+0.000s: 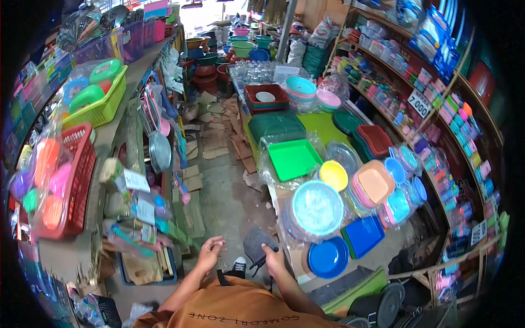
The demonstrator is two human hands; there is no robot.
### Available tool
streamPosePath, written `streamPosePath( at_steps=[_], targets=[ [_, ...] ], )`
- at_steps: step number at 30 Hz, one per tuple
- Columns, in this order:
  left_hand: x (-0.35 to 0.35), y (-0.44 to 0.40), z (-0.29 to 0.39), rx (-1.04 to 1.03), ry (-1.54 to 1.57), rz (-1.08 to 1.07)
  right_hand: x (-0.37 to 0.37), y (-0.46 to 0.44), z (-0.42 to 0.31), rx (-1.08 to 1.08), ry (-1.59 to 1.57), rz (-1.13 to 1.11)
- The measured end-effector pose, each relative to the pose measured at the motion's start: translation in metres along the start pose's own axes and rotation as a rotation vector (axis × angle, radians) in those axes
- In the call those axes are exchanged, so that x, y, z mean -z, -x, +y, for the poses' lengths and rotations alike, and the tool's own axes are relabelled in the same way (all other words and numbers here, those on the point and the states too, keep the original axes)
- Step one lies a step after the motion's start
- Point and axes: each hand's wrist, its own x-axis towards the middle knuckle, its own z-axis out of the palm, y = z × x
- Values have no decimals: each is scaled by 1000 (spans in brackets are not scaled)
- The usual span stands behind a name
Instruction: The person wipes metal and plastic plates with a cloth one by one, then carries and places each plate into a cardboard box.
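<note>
In the lower middle of the head view, my left hand [212, 251] is held over the floor with its fingers apart and nothing in it. To its right, my right hand [273, 259] is closed on a dark grey flat object with a black handle or strap [257, 244]; its exact kind is hard to make out. That object hangs above the concrete floor, beside the edge of the right-hand table. Nearest to my right hand on the table is a round blue basin [328, 257].
A table on the right carries a green tray [295, 159], a stack of light blue baskets [317, 206] and a blue tray [363, 236]. On the left counter stand a red basket [82, 180] and a yellow-green basket [112, 101]. Flattened cardboard [214, 143] covers the aisle floor.
</note>
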Motion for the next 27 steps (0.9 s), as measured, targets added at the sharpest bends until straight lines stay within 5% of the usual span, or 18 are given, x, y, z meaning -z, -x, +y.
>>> streamPosePath(
  at_steps=[16,25,27],
  targets=[
    [11,-164,61,72,114,224,-64,-215,-80,-14,-45,-115],
    [26,-335,106,61,92,294,-129,-369,-128,-60,48,-182],
    [23,-380,123,35,97,295,-148,-406,-149,12,294,-149]
  ],
)
